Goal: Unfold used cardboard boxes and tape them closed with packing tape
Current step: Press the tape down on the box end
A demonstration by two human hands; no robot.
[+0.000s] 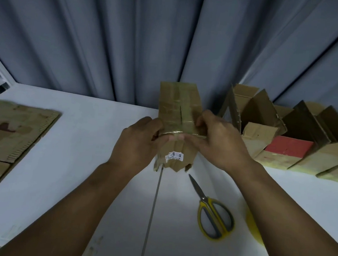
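The small cardboard box (179, 106) is between the two hands, over the white table (80, 161), with a shiny strip of tape (172, 132) across its near edge. The left hand (136, 143) grips its left side and the right hand (219, 144) its right side, thumbs pressing the strip, so I judge the taping step is in hand. The next move probably calls for smoothing the strip flat; the scissors (212, 214) lie below the right hand, and the tape roll (254, 225) is half hidden under that forearm.

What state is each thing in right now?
Held box, taped over, gripped from both sides.
Left hand, grips the box.
Right hand, pinches the box's edge.
Scissors, closed, lying on table.
Flattened cardboard, lying flat on table.
Open boxes, flaps up, unsealed.
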